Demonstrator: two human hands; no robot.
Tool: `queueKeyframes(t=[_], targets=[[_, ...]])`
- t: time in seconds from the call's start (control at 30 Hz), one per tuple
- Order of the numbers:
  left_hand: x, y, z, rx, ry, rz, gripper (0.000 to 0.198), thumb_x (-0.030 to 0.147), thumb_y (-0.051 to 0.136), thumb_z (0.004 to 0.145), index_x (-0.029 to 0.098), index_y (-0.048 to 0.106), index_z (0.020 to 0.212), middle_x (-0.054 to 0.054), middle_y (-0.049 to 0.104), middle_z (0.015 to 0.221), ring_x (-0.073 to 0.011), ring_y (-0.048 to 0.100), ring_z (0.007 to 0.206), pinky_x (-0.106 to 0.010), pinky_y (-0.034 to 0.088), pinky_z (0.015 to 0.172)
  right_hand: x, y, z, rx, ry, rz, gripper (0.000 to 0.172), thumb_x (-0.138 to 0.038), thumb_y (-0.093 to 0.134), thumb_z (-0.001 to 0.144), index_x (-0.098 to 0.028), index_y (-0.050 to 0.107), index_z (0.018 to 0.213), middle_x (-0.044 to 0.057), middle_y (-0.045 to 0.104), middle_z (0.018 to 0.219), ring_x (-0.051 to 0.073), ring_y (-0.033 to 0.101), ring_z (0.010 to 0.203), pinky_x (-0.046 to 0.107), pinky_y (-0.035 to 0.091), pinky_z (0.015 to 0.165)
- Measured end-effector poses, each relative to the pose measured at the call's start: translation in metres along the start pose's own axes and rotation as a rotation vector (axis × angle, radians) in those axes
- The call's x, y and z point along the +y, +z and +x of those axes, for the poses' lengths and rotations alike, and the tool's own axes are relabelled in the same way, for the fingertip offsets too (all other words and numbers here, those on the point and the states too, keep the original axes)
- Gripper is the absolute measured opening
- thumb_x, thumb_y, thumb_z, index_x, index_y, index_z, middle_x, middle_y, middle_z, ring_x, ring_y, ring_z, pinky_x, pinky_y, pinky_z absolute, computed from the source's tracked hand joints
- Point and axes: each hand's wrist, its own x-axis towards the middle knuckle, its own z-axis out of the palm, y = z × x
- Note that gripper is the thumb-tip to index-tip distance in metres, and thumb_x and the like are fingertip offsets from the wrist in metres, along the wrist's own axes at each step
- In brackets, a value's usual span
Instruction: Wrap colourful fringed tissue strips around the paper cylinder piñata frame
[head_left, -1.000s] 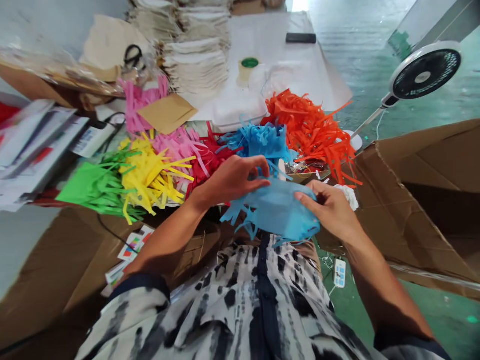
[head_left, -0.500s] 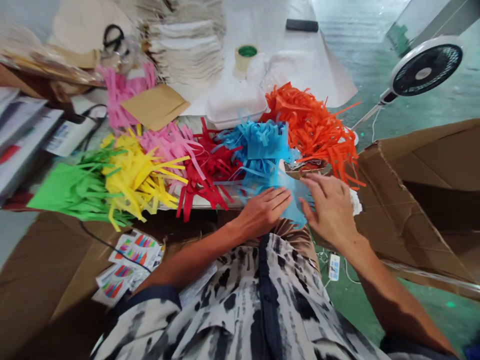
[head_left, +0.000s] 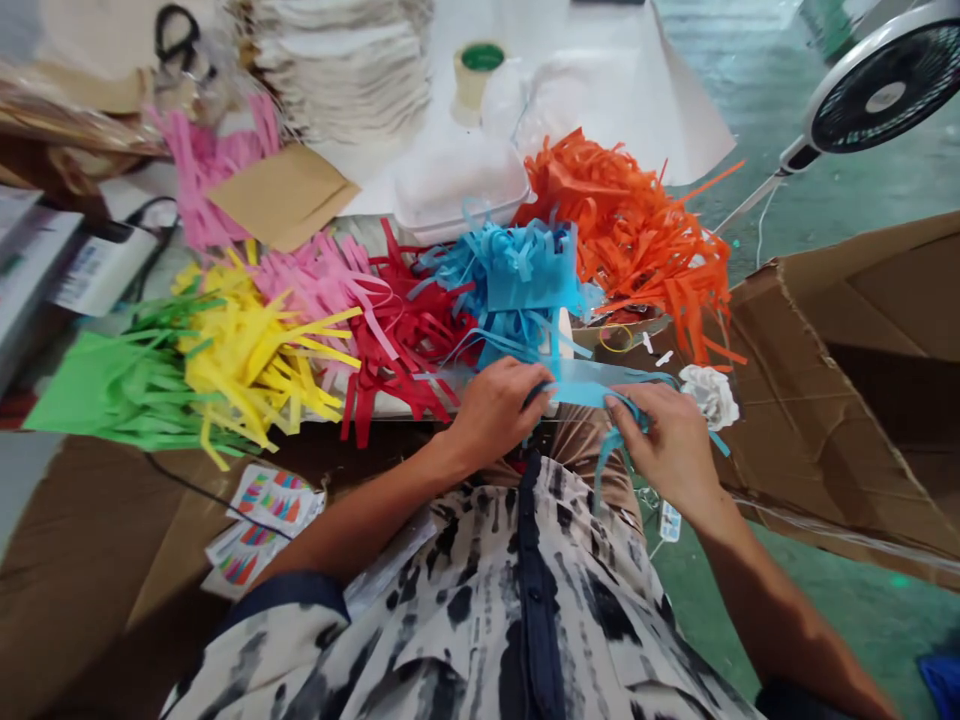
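My left hand [head_left: 495, 415] and my right hand [head_left: 667, 445] pinch a strip of blue fringed paper [head_left: 589, 385] between them, just above my lap. Loose blue tassels hang below my right hand. Directly beyond the hands lies a pile of blue paper fringe [head_left: 517, 270]. Orange fringe [head_left: 622, 230] heaps to its right, and red fringe [head_left: 405, 350] lies nearest my left hand. Further left come pink fringe [head_left: 322, 280], yellow fringe [head_left: 247, 350] and green fringe [head_left: 97, 390].
A white foam container [head_left: 457, 180], a green-cored tape roll [head_left: 472, 75], a kraft envelope [head_left: 285, 195], black-handled scissors [head_left: 176, 35] and stacked white sheets [head_left: 345, 70] lie beyond. A cardboard box flap [head_left: 847, 350] sits right, near a floor fan [head_left: 885, 90]. Printed cards [head_left: 262, 510] lie lower left.
The blue paper has gone from a wide sheet to a narrow stretched strip. My hands have moved from lying flat on it to pinching it. The view has tilted slightly downward.
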Motion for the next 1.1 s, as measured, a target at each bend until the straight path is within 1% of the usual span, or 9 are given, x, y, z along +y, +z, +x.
queueKeyframes(t=[0.13, 0.23, 0.33, 0.5, 0.67, 0.83, 0.93, 1.0, 1.1], targets=[[0.003, 0.006, 0.008, 0.075, -0.132, 0.079, 0.017, 0.032, 0.062, 0.104, 0.020, 0.074, 0.104, -0.004, 0.076, 0.089, -0.0228, 0.069, 0.087, -0.033, 0.049, 0.074, -0.006, 0.005, 0.009, 0.010, 0.164, -0.041, 0.033, -0.049, 0.052, 0.106, -0.023, 0.069, 0.096, 0.005, 0.073, 0.084, 0.023, 0.062, 0.076, 0.034, 0.035, 0.069], [0.005, 0.010, 0.012, 0.094, -0.156, 0.131, 0.011, 0.028, 0.066, 0.100, 0.020, 0.073, 0.098, -0.004, 0.076, 0.084, -0.0226, 0.069, 0.084, -0.032, 0.046, 0.070, -0.008, 0.008, 0.013, 0.003, 0.173, -0.129, 0.036, -0.048, 0.047, 0.107, -0.023, 0.065, 0.089, 0.006, 0.069, 0.083, 0.024, 0.060, 0.081, 0.034, 0.034, 0.070], [0.005, 0.009, 0.016, 0.078, -0.150, 0.181, 0.009, 0.026, 0.065, 0.098, 0.021, 0.072, 0.094, -0.004, 0.074, 0.083, -0.0225, 0.069, 0.084, -0.032, 0.045, 0.067, -0.008, 0.010, 0.017, -0.007, 0.200, -0.178, 0.035, -0.049, 0.050, 0.106, -0.023, 0.062, 0.085, 0.006, 0.068, 0.082, 0.023, 0.058, 0.079, 0.034, 0.032, 0.069], [0.003, 0.003, 0.025, 0.043, -0.155, 0.199, 0.015, 0.031, 0.062, 0.098, 0.021, 0.072, 0.091, -0.006, 0.072, 0.097, -0.0214, 0.068, 0.089, -0.031, 0.045, 0.067, -0.006, 0.009, 0.025, -0.071, 0.264, -0.191, 0.039, -0.052, 0.052, 0.105, -0.023, 0.057, 0.080, 0.005, 0.065, 0.078, 0.021, 0.055, 0.074, 0.034, 0.026, 0.066], [0.000, 0.003, 0.030, 0.010, -0.170, 0.191, 0.015, 0.029, 0.064, 0.097, 0.019, 0.069, 0.087, -0.006, 0.071, 0.096, -0.0217, 0.067, 0.089, -0.031, 0.045, 0.067, -0.006, 0.008, 0.029, -0.091, 0.300, -0.165, 0.038, -0.052, 0.055, 0.102, -0.023, 0.055, 0.077, 0.005, 0.064, 0.076, 0.021, 0.054, 0.073, 0.033, 0.026, 0.065], [0.001, 0.001, 0.030, 0.020, -0.160, 0.263, 0.010, 0.025, 0.065, 0.096, 0.018, 0.069, 0.102, -0.008, 0.072, 0.100, -0.0239, 0.068, 0.090, -0.034, 0.050, 0.070, -0.005, 0.007, 0.029, -0.104, 0.319, -0.167, 0.039, -0.052, 0.057, 0.100, -0.023, 0.054, 0.075, 0.005, 0.065, 0.075, 0.021, 0.054, 0.070, 0.033, 0.025, 0.063], [0.006, 0.000, 0.024, 0.119, -0.073, 0.351, 0.022, 0.019, 0.057, 0.102, 0.017, 0.069, 0.120, -0.011, 0.075, 0.108, -0.0270, 0.069, 0.100, -0.038, 0.054, 0.081, -0.004, 0.007, 0.030, -0.096, 0.305, -0.176, 0.040, -0.054, 0.057, 0.100, -0.023, 0.055, 0.075, 0.005, 0.066, 0.075, 0.021, 0.054, 0.070, 0.033, 0.024, 0.062], [0.012, 0.003, 0.017, 0.168, 0.083, 0.351, 0.030, 0.017, 0.052, 0.105, 0.018, 0.067, 0.130, -0.012, 0.076, 0.120, -0.0276, 0.069, 0.113, -0.042, 0.054, 0.095, -0.004, 0.008, 0.030, -0.089, 0.293, -0.182, 0.040, -0.053, 0.056, 0.100, -0.023, 0.056, 0.074, 0.006, 0.067, 0.075, 0.021, 0.055, 0.069, 0.034, 0.024, 0.062], [0.022, 0.017, 0.005, 0.111, 0.337, 0.282, 0.038, 0.024, 0.051, 0.108, 0.020, 0.062, 0.144, -0.010, 0.072, 0.141, -0.0267, 0.063, 0.136, -0.047, 0.046, 0.120, -0.005, 0.009, 0.031, -0.094, 0.274, -0.199, 0.035, -0.048, 0.055, 0.101, -0.023, 0.059, 0.077, 0.008, 0.069, 0.077, 0.022, 0.057, 0.070, 0.035, 0.024, 0.062]])
